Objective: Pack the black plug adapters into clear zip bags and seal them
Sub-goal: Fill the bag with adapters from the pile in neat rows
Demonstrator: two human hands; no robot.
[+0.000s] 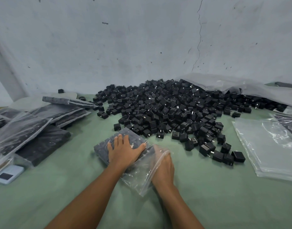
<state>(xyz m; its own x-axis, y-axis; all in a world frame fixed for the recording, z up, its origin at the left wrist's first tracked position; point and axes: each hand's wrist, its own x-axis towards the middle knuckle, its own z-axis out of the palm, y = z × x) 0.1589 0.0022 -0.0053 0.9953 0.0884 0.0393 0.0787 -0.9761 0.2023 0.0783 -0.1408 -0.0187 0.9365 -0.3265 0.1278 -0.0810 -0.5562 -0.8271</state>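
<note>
Head view: your left hand (125, 149) lies flat, fingers spread, on the filled zip bag (101, 147) just on the near side of the adapter pile (171, 109), likely pinning the rows steady. Your right hand (163, 169) is at the bag's open mouth, its grip hidden by plastic.

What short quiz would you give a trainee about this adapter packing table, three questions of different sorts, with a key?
1. True or false: the left hand lies flat on the filled zip bag.
2. Multiple choice: where is the stack of empty clear bags? A: to the right of the adapter pile. B: to its left. C: on top of it.
3. Short answer: which hand is at the zip bag's open end?

Key: 1 true. 2 A. 3 the right hand.
</note>
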